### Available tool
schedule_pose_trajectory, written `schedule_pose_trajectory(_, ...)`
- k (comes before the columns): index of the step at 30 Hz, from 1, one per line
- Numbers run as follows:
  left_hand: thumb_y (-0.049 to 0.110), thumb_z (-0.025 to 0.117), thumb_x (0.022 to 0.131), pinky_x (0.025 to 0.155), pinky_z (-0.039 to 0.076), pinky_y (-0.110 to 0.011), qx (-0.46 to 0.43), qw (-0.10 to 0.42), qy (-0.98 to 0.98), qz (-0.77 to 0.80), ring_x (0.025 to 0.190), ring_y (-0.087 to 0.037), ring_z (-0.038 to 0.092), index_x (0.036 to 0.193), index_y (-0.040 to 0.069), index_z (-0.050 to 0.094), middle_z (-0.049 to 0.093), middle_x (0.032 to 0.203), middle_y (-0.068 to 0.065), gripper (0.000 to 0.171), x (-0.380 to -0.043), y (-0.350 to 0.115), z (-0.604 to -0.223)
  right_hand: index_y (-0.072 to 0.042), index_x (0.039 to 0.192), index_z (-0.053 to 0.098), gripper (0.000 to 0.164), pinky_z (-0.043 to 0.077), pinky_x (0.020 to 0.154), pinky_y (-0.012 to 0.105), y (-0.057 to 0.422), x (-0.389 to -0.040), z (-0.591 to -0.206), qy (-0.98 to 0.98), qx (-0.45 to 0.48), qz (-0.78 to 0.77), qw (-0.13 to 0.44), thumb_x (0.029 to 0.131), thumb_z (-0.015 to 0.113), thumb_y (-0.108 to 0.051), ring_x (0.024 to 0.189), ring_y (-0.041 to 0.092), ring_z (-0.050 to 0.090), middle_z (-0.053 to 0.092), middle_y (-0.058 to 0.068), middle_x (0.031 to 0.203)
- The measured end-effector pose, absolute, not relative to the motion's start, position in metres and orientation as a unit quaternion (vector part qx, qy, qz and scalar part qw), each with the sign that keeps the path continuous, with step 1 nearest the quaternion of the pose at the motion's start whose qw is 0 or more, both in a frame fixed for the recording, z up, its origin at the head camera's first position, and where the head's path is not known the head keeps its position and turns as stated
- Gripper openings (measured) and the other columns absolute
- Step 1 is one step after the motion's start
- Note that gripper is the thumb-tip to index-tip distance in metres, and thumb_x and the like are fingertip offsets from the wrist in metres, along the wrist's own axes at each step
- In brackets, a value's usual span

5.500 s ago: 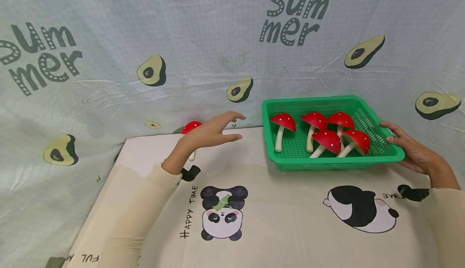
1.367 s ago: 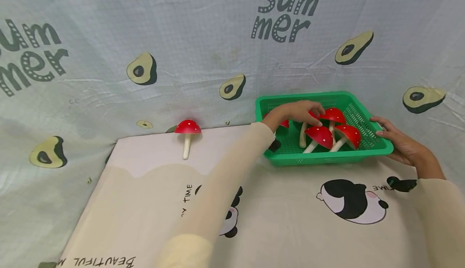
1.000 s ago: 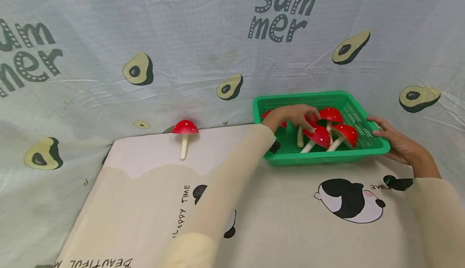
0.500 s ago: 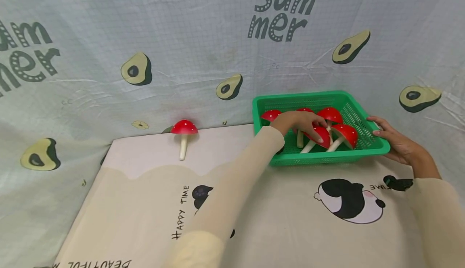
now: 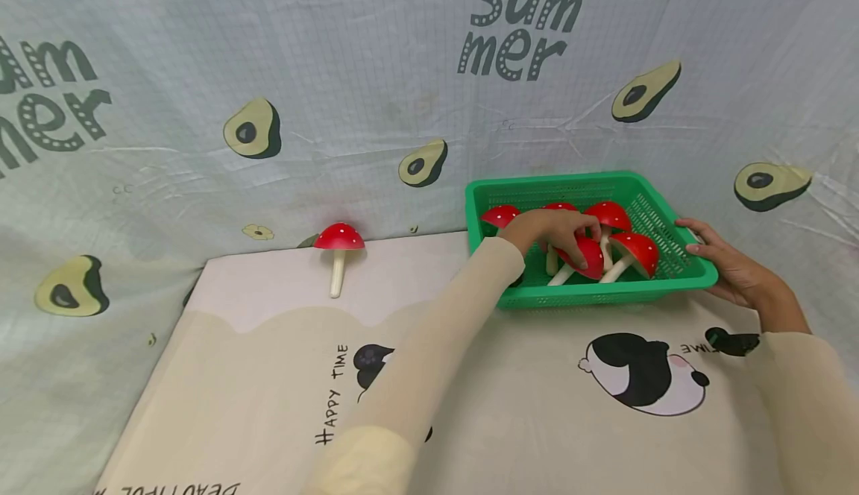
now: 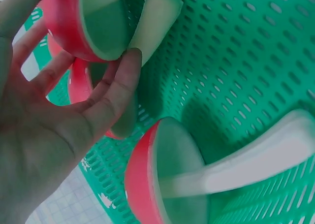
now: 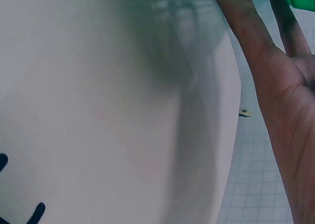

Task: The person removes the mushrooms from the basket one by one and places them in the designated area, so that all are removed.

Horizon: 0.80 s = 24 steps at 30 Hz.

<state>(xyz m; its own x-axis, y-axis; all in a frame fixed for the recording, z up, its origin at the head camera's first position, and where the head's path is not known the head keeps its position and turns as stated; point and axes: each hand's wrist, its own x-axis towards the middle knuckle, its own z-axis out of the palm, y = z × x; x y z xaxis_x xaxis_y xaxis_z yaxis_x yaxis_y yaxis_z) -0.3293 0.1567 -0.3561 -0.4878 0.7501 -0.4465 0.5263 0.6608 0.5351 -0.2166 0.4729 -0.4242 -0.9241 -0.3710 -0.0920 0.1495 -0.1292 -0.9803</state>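
Note:
A green perforated basket (image 5: 604,295) holds several toy mushrooms with red, white-dotted caps and pale stems. My left hand (image 5: 557,228) reaches into it from the left. Its thumb and fingers grip the cap of the front middle mushroom (image 5: 590,260). In the left wrist view, the left hand (image 6: 54,120) has its fingers about a red cap (image 6: 64,24). Beside it another mushroom (image 6: 140,179) lies on the basket floor. My right hand (image 5: 734,268) grips the basket's right rim. In the right wrist view, only part of the right hand (image 7: 285,96) shows, near a green edge.
One more red-capped mushroom (image 5: 338,240) stands on the table at the back left, against the cloth backdrop (image 5: 362,107). The table (image 5: 537,405) has a pale cloth printed with pandas and lettering. The basket stands at the back right, close to the backdrop.
My left hand has gone from over the table, left of the basket, into the basket. It has shifted from above the caps to gripping the front middle mushroom. The right hand stays on the rim.

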Motion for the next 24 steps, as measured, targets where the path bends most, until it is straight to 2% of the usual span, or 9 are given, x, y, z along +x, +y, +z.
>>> schedule_pose_trajectory(6, 0.036, 0.078, 0.089, 0.088, 0.058, -0.033, 0.353, 0.380, 0.843, 0.141, 0.123, -0.007, 0.045, 0.142, 0.037, 0.052, 0.042, 0.147, 0.011, 0.060, -0.331, 0.151, -0.344, -0.038, 0.145, 0.032, 0.047, 0.062, 0.074, 0.035, 0.471, -0.218, -0.421, 0.644, -0.076, -0.742, 0.170, 0.110, 0.034, -0.007, 0.095, 0.018, 0.071, 0.058, -0.004, 0.119)
schedule_pose_trajectory(9, 0.035, 0.079, 0.087, 0.088, 0.059, -0.035, 0.347, 0.392, 0.841, 0.137, 0.119, -0.008, 0.048, 0.136, 0.034, 0.056, 0.046, 0.140, 0.010, 0.054, -0.331, 0.148, -0.338, -0.038, 0.145, 0.033, 0.047, 0.062, 0.074, 0.035, 0.471, -0.218, -0.419, 0.644, -0.072, -0.743, 0.168, 0.109, 0.034, -0.007, 0.095, 0.018, 0.071, 0.059, -0.004, 0.119)
schedule_pose_trajectory(13, 0.031, 0.079, 0.087, 0.089, 0.058, -0.033, 0.353, 0.395, 0.837, 0.137, 0.117, -0.009, 0.048, 0.134, 0.029, 0.055, 0.047, 0.134, 0.009, 0.053, -0.332, 0.143, -0.331, -0.039, 0.145, 0.033, 0.047, 0.062, 0.074, 0.035, 0.471, -0.218, -0.420, 0.643, -0.073, -0.744, 0.169, 0.109, 0.034, -0.007, 0.096, 0.017, 0.071, 0.059, -0.005, 0.120)
schedule_pose_trajectory(18, 0.021, 0.076, 0.089, 0.095, 0.056, -0.034, 0.355, 0.408, 0.823, 0.175, 0.119, -0.012, 0.045, 0.139, 0.023, 0.052, 0.044, 0.137, 0.004, 0.056, -0.332, 0.134, -0.327, -0.037, 0.145, 0.033, 0.047, 0.062, 0.074, 0.035, 0.473, -0.217, -0.422, 0.634, -0.081, -0.750, 0.170, 0.109, 0.033, -0.006, 0.096, 0.018, 0.071, 0.059, -0.004, 0.120)
schedule_pose_trajectory(24, 0.014, 0.067, 0.092, 0.100, 0.053, -0.041, 0.352, 0.417, 0.806, 0.231, 0.119, -0.014, 0.045, 0.144, 0.024, 0.054, 0.043, 0.139, 0.002, 0.054, -0.332, 0.123, -0.329, -0.038, 0.144, 0.033, 0.047, 0.062, 0.074, 0.035, 0.472, -0.215, -0.423, 0.628, -0.079, -0.755, 0.174, 0.109, 0.032, -0.006, 0.096, 0.018, 0.071, 0.060, -0.003, 0.118)
